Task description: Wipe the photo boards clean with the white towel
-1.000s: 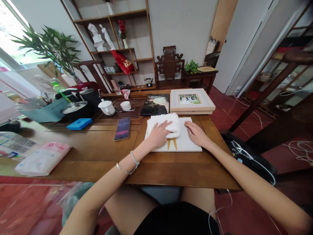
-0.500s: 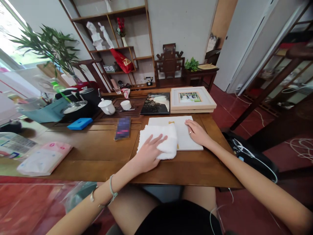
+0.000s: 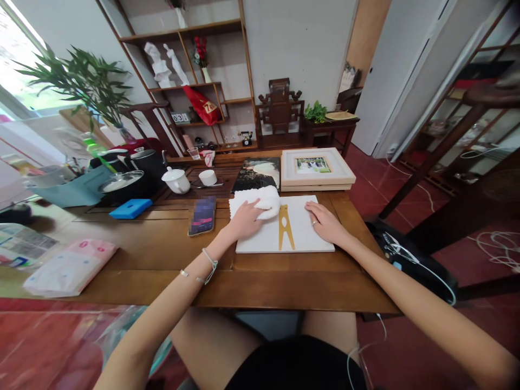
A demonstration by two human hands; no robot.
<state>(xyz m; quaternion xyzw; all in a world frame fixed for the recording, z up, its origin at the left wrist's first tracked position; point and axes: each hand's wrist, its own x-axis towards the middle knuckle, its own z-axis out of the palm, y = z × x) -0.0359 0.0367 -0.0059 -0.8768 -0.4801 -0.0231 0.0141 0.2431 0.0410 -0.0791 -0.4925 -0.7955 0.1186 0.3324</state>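
Two hands at work on the wooden table (image 3: 284, 284), one each side of a white board (image 3: 260, 244) lying flat nr the front edge. L hand (image 3: 245, 219) is on a bunched white cloth (image 3: 260, 200), over the board's far L corner; index finger stretched out across the fabric, other fingers partly hidden, so can't tell if they grip or just press. R hand (image 3: 324, 222) rests at the board's R side, fingers narrow, close together & slightly bent, ring showing; can't tell if the thumb pinches the edge. Btwn the hands, a gold A-shaped mark (image 3: 286, 233) is in full view, cloth just beside its top. Straight behind: a dark picture (image 3: 259, 174), w/ the cloth overlapping its near edge from this angle, & to its R a pale frame (image 3: 288, 168) w/ a small photo inside. Over L of the board, a phone (image 3: 202, 215), screen blurred; further L, a blue block (image 3: 130, 209) & a pink-and-white pack (image 3: 73, 268). White teapot (image 3: 177, 181) & small cup (image 3: 208, 177) behind the phone.
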